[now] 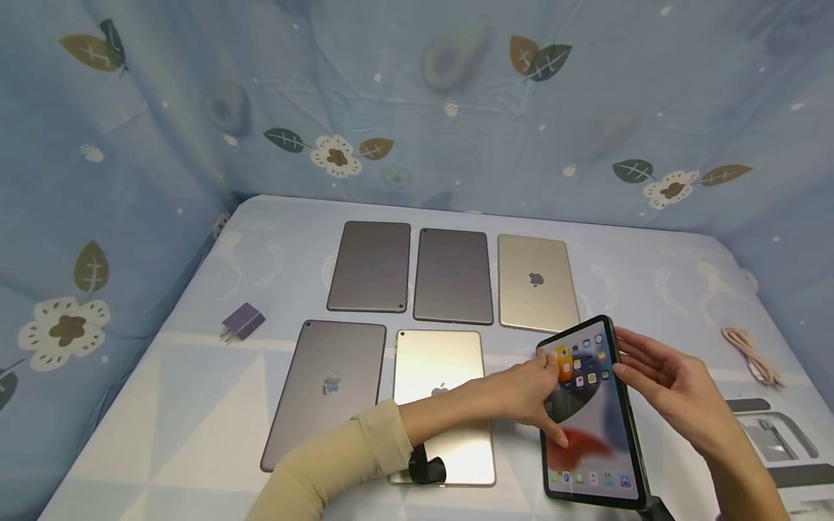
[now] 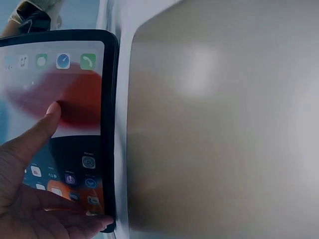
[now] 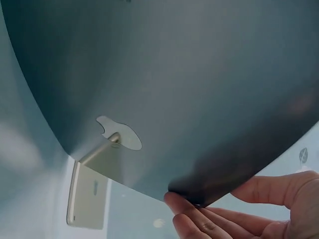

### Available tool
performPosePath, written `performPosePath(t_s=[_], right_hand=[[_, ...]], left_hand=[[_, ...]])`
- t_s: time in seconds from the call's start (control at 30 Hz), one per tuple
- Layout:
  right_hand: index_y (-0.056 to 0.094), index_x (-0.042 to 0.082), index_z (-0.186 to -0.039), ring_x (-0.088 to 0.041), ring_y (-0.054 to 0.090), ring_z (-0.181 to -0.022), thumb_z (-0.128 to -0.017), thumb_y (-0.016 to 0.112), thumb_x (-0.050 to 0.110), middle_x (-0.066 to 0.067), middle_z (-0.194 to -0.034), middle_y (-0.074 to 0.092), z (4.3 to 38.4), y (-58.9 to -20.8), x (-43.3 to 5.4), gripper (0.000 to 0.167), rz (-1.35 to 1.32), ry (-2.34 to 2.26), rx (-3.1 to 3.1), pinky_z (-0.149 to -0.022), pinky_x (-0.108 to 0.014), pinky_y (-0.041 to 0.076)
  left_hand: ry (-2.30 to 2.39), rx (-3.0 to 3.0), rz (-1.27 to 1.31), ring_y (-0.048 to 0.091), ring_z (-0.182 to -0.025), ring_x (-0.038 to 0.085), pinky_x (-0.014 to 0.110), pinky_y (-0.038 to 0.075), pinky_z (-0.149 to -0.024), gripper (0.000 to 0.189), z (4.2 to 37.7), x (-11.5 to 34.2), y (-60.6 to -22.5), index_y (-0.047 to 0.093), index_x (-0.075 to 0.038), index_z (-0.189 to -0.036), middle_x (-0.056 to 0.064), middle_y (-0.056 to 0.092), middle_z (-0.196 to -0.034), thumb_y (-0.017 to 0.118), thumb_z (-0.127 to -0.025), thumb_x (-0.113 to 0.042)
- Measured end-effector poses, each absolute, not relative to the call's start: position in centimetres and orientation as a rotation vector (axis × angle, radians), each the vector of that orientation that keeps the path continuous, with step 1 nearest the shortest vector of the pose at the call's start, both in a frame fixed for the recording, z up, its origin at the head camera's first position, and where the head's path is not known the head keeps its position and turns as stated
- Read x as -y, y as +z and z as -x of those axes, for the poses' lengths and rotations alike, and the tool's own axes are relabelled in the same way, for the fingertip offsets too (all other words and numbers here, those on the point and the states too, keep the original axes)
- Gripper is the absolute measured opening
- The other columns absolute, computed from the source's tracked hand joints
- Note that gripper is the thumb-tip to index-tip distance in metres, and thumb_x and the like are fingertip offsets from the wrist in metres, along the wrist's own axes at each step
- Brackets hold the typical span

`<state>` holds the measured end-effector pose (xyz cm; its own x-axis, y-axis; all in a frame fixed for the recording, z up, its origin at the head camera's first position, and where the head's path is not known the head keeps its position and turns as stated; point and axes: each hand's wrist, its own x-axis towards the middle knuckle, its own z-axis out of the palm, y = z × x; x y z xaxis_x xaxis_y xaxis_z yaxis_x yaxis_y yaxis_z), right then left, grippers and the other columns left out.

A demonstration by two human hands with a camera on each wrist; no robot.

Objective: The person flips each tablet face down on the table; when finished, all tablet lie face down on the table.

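A tablet with a lit home screen (image 1: pixel 589 427) and black border stands tilted at the right, facing me. My left hand (image 1: pixel 531 387) crosses to its left side, thumb stretched over the screen and the other fingertips at the edge near the upper corner. The left wrist view has the thumb (image 2: pixel 37 132) on the screen too. With my right hand (image 1: pixel 671 380) I grip the tablet's right edge near the top. From behind, its grey back (image 3: pixel 164 74) carries a shiny apple logo, and the right fingers (image 3: pixel 209 224) support a corner.
Two dark grey tablets (image 1: pixel 369 268) (image 1: pixel 453 275) and a gold tablet (image 1: pixel 536 282) lie in the back row. In front are another grey tablet (image 1: pixel 326 391) and a gold one (image 1: pixel 438 362) under my left forearm. A purple charger (image 1: pixel 243 320) lies left, a coiled cable (image 1: pixel 752 354) right.
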<state>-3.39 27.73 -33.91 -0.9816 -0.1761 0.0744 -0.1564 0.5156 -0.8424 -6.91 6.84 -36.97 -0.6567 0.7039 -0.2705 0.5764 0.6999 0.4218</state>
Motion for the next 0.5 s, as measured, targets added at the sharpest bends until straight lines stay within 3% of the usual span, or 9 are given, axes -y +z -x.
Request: performPosePath(t_s=[0.33,0.5], right_hand=[[0.042,-0.008,-0.141,0.016,0.057,-0.097,-0.092,0.061,0.005,0.037,-0.111,0.051,3.3,-33.2,-27.3,0.053,0.264,-1.384,-2.785,-0.073,-0.007,0.05],[0.043,-0.005,-0.141,0.015,0.057,-0.101,-0.093,0.06,0.005,0.034,-0.113,0.053,3.3,-33.3,-26.4,0.052,0.303,-1.426,-2.767,-0.075,-0.008,0.051]], left_hand=[[0.496,-2.455,-1.047,0.049,-0.124,0.011,0.014,0.039,-0.102,0.115,7.5,-7.1,-37.3,0.026,0.005,-0.148,0.013,0.039,-0.148,0.079,-0.069,-0.059],[0.75,-2.328,-0.998,0.049,-0.128,0.008,0.017,0.045,-0.097,0.101,7.8,-5.8,-35.9,0.028,-0.009,-0.149,-0.001,0.046,-0.146,0.076,-0.074,-0.056]])
